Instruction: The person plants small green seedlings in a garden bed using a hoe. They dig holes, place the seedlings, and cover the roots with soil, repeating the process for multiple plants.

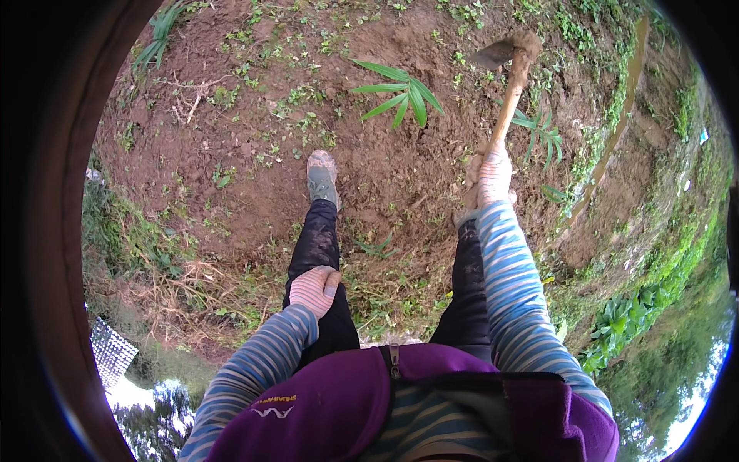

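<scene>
My right hand (pixel 495 177) is closed round the wooden handle of a hoe (pixel 517 91), held out ahead on the right. Its dark metal blade lies at the far end, turned to the left, with brown soil caked where it meets the handle. Whether the blade touches the ground I cannot tell. My left hand (pixel 314 289) rests against my left thigh, its fingers curled in and partly hidden, with no tool showing in it. Just left of the hoe, a green seedling with long narrow leaves (pixel 402 94) grows from the reddish-brown soil (pixel 254 115).
Another narrow-leaved plant (pixel 546 138) stands right of the hoe handle, and one more (pixel 159 37) at the far left. My left shoe (pixel 322 179) is planted on the soil. Dry grass (pixel 208 300) lies at left; a long pale strip (pixel 616 131) runs along the right.
</scene>
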Available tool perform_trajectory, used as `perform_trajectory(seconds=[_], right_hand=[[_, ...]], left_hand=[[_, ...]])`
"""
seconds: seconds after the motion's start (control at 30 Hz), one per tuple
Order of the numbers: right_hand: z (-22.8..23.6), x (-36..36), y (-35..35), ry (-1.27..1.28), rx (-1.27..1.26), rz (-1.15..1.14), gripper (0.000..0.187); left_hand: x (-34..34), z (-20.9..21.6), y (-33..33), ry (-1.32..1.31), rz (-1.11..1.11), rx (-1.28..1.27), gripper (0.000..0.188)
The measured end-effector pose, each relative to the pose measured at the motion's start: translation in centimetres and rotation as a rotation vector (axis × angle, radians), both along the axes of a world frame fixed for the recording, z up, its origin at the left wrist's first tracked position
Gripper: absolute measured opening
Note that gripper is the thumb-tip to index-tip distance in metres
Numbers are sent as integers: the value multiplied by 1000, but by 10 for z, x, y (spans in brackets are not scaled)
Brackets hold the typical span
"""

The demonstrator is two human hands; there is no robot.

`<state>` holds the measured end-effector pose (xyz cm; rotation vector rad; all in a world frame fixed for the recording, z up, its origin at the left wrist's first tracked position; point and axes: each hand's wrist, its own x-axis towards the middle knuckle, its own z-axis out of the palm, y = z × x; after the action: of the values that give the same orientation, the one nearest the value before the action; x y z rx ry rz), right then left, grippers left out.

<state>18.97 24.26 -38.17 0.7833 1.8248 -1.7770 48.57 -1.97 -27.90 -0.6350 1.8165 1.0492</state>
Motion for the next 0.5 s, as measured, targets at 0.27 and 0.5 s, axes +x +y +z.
perform_trajectory(seconds=[0.27, 0.5], right_hand=[[-15, 114, 28, -250, 618, 693, 49], [33, 57, -68, -186, 718, 1384, 48]], left_hand=[[7, 1, -6, 53, 63, -12, 38], [25, 2, -10, 92, 188, -6, 39]])
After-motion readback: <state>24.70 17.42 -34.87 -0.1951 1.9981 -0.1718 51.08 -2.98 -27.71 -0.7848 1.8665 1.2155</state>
